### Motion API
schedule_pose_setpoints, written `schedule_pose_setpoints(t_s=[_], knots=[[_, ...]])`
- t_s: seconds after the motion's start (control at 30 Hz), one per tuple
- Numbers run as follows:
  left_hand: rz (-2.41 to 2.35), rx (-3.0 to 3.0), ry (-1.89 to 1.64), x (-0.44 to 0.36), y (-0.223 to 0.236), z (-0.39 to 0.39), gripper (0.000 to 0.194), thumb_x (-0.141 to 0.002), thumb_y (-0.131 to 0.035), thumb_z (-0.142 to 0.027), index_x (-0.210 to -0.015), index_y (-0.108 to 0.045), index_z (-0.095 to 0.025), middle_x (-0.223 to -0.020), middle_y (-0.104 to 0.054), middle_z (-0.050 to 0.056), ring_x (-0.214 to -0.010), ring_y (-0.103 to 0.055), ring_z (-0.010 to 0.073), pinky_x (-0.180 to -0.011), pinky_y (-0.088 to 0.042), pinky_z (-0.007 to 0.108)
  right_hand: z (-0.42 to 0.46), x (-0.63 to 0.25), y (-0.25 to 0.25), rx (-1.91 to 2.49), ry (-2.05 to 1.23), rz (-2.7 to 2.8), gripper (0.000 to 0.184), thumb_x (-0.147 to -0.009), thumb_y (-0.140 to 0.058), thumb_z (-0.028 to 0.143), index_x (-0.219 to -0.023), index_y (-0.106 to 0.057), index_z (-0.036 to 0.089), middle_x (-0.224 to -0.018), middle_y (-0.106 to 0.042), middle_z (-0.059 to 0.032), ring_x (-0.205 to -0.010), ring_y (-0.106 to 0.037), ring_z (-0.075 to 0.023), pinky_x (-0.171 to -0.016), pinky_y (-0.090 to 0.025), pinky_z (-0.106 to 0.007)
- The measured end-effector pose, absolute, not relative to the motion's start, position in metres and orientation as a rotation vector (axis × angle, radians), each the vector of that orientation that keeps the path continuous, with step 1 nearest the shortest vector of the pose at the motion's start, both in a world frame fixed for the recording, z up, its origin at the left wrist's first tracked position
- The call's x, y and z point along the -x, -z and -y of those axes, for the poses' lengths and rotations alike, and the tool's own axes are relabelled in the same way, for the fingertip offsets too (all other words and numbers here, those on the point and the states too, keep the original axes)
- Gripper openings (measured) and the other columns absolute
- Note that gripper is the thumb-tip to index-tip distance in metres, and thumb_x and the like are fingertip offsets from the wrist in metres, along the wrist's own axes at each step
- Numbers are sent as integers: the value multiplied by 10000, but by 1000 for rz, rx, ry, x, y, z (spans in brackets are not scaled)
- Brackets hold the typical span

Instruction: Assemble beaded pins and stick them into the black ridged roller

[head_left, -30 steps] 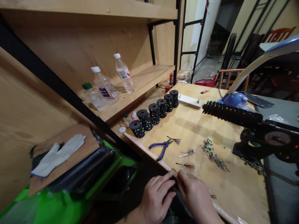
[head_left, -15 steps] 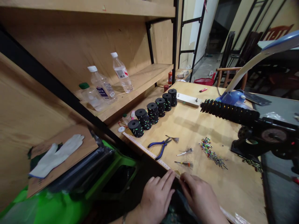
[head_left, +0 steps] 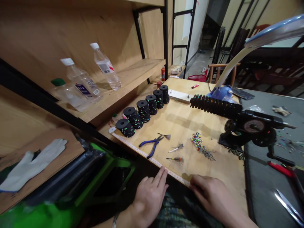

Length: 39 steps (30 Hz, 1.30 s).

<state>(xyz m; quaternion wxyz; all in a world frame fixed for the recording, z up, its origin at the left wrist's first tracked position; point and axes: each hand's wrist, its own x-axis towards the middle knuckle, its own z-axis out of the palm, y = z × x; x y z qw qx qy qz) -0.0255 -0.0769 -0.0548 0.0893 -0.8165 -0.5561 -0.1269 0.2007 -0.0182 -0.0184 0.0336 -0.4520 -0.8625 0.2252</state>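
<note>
A white measuring tape strip (head_left: 152, 161) runs along the table's near edge. My left hand (head_left: 149, 194) rests on it with its fingers stretched out, the fingertips pressing the strip. Farther right on the same edge, my right hand (head_left: 212, 193) has its fingers closed in a pinch; what they hold, if anything, is hidden. Blue-handled pliers (head_left: 152, 145) lie beyond my left hand, with their jaws apart. Close by are small bundles of fine strands: a dark one (head_left: 165, 136), a white one (head_left: 176, 148) and an orange-tipped one (head_left: 175, 159).
Several black spools (head_left: 143, 110) stand in a row along the shelf side. A pile of coloured beads (head_left: 201, 144) lies mid-table, near a black cranked winding machine (head_left: 251, 125) and a blue lamp (head_left: 220, 91). Scissors (head_left: 288, 202) lie far right; bottles (head_left: 83, 85) stand on the shelf.
My right hand has slid right along the table edge, widening the gap between my hands and showing more of the strip. My left hand stays on the strip. The view has turned rightward.
</note>
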Motion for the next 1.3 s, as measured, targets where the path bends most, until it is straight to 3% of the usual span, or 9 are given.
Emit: schedule_pose_setpoints(t_s=[0.3,0.6,1.0,1.3], knots=[[1605,2414,398,27,55,77,366,-970,-366,-204,-1189,-632,-83,-1206,-680,120,-600,-664,168,-552,-442,327,27,-209,24,1437,-857,2489,210,-939,-329,208,-865,-525,225,-689,-704,-48,-584,-655,-197,-527,-372,-268],[1588,2404,376,26,51,76,410,-996,-311,-211,-1174,-648,-59,-1190,-684,143,-569,-641,144,-552,-439,309,27,-211,21,1476,-811,2526,162,-875,-358,163,-756,-430,244,-640,-652,-44,-553,-615,-190,-514,-354,-268],[1587,2421,403,27,48,75,371,-983,-350,-192,-1144,-661,-69,-1165,-696,147,-634,-683,163,-557,-445,311,28,-212,27,1463,-660,2609,167,-881,-386,150,-751,-449,234,-605,-660,-41,-531,-635,-193,-491,-317,-271],[1599,2418,373,27,49,76,391,-990,-335,-206,-1161,-659,-71,-1169,-696,137,-628,-682,163,-576,-457,318,30,-214,30,1489,-729,2569,173,-893,-375,180,-755,-465,232,-624,-654,-44,-557,-629,-198,-508,-331,-272]])
